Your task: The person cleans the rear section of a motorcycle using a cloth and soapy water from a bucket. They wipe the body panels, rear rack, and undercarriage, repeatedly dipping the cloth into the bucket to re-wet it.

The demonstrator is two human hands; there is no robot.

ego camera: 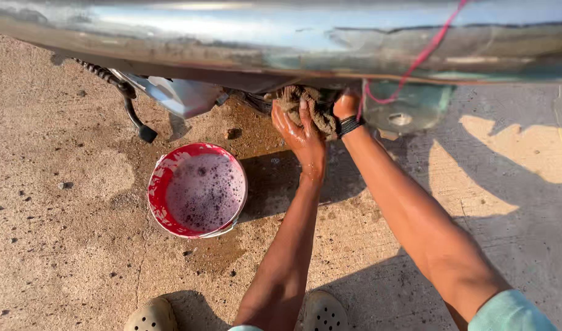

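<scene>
Red bucket (197, 190) of suds on wet concrete (60, 245); kickstand (137, 119) beside it.

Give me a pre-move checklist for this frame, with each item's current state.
1. Left hand on the brown rag: ok, fingers spread over it.
2. Right hand on the rag: cannot tell, mostly hidden under the motorcycle body.
3. Red bucket upright, beside the left arm: ok.
4. Suds in bucket: ok, foamy water visible.
5. Dry footing: not ok, wet concrete around the bucket.
6. Kickstand apart from both hands: ok.
</scene>
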